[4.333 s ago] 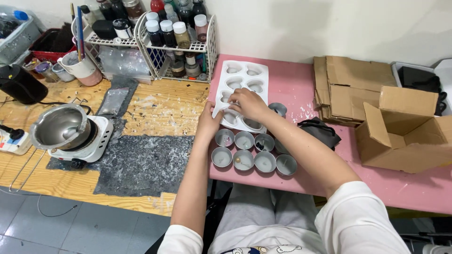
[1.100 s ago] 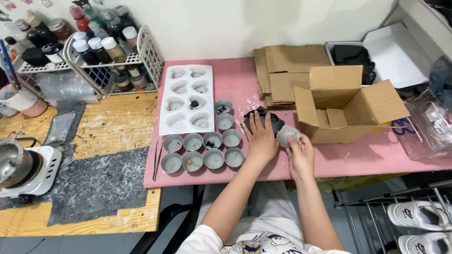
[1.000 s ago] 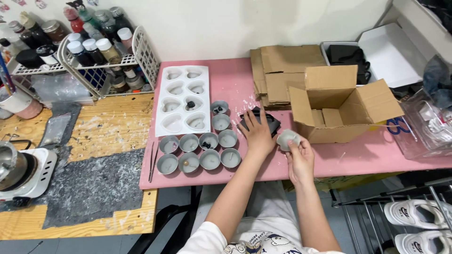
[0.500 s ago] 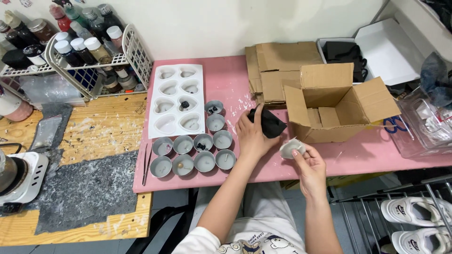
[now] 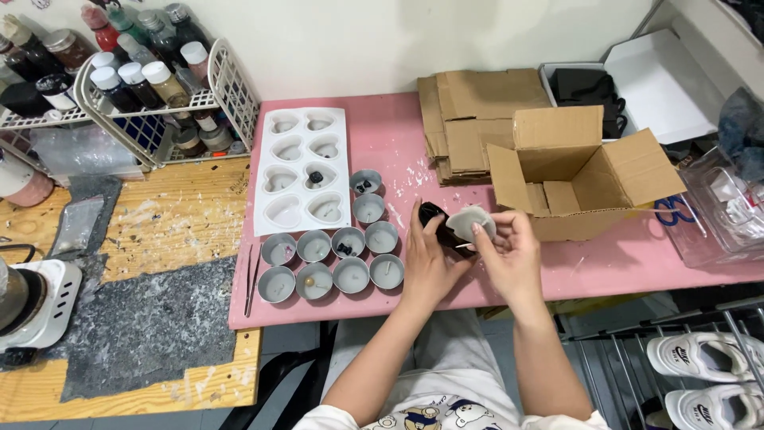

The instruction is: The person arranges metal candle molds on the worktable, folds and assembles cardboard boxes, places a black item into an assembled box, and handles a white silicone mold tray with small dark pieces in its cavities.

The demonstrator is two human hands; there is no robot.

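Note:
My right hand [image 5: 509, 255] holds a small round silver tin [image 5: 471, 224] tilted on its side over the pink table [image 5: 398, 143]. My left hand [image 5: 426, 259] grips a small black pouch [image 5: 437, 216] right beside the tin. Left of my hands stand several round tins [image 5: 334, 259] filled with pale wax, in two rows. Behind them lies a white heart-shaped mould tray [image 5: 301, 167]. An open cardboard box [image 5: 577, 171] stands just right of my hands.
Flattened cardboard [image 5: 469, 111] is stacked behind the box. A white wire rack [image 5: 135, 95] of bottles stands at the back left. Tweezers [image 5: 249, 279] lie by the tins. A small hotplate [image 5: 32, 299] sits on the wooden bench at left. Shoes [image 5: 708, 358] rest on a rack at lower right.
My hands left the mould tray and tins and came to the table's front beside the box. The right hand picked up a tin and the left took the black pouch, now close together.

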